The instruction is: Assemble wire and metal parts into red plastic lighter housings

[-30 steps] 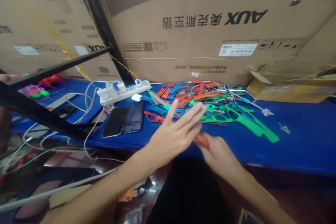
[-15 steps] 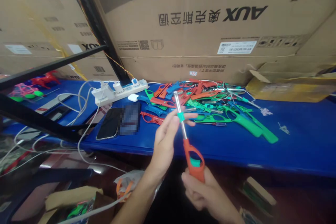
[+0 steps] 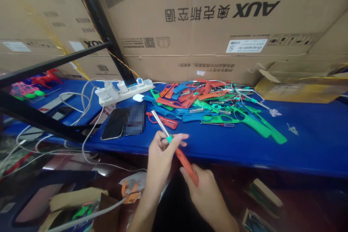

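I hold one long-nosed lighter (image 3: pixel 179 154) in both hands, in front of the blue table's near edge. It has an orange handle, a green collar and a silver metal tube that points up and to the left. My right hand (image 3: pixel 203 192) grips the orange handle from below. My left hand (image 3: pixel 160 156) pinches the tube at the green collar between thumb and fingers. Beyond my hands lies a heap of lighter parts (image 3: pixel 209 105) in orange, blue and green on the blue table (image 3: pixel 299 148).
Two phones (image 3: pixel 125 123) lie left of the heap, beside a white power strip (image 3: pixel 122 90) with cables. Large cardboard boxes (image 3: pixel 217 25) wall the table's far side. A black metal frame (image 3: pixel 40 116) crosses the left. Boxes and scraps sit on the floor below.
My left hand went from open above the heap to pinching the lighter's tube. The lighter was raised upright, then tilted so that its tube leans left, and both hands came nearer to me.
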Tool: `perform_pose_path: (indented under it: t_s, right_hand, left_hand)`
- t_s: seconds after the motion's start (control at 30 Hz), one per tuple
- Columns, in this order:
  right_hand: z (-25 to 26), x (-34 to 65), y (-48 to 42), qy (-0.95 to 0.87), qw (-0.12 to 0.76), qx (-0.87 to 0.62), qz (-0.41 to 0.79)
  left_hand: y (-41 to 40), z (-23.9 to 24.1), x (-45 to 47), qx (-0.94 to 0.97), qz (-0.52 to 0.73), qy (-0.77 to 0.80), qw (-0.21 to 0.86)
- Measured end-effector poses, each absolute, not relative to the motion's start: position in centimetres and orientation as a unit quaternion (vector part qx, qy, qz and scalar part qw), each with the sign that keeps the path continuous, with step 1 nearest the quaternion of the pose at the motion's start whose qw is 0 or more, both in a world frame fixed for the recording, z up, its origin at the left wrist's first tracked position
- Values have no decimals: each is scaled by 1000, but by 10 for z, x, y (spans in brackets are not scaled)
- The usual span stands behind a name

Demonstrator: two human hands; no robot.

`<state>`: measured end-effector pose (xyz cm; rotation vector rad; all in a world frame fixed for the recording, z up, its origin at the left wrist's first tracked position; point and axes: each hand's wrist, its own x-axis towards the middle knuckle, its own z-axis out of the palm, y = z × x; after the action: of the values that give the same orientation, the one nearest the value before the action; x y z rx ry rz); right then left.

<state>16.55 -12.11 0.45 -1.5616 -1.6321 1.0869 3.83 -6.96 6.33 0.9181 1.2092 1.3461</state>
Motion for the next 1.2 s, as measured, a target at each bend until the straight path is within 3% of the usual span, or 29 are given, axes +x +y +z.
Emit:
perform_pose_path:
  t_s: [0.13, 0.47, 0.63, 0.8, 1.0, 1.1, 1.2]
  right_hand:
    - [12, 169, -120, -593, 337, -530, 504]
    - [26, 169, -125, -556, 306, -542, 551]
    - [52, 168, -129, -533, 294, -540, 580]
    - [65, 169, -137, -564, 332, -518, 550]
    - [59, 172, -144, -580, 357, -499, 536]
    - [52, 175, -136, -511, 344, -503, 606]
    - [49, 181, -123, -464, 265, -432, 726]
  left_hand:
    - [-88, 52, 41, 469, 529, 524, 475]
    - [-79, 58, 49, 491, 531, 380, 576]
    - [-91, 60, 54, 495, 480, 408, 598]
    - [-103, 74, 48, 508, 490, 404, 581]
    - [-113, 80, 52, 453, 535, 275, 658]
    - [-107, 70, 57, 424, 500, 250, 713]
    - [-90, 63, 64, 422, 460, 184, 759]
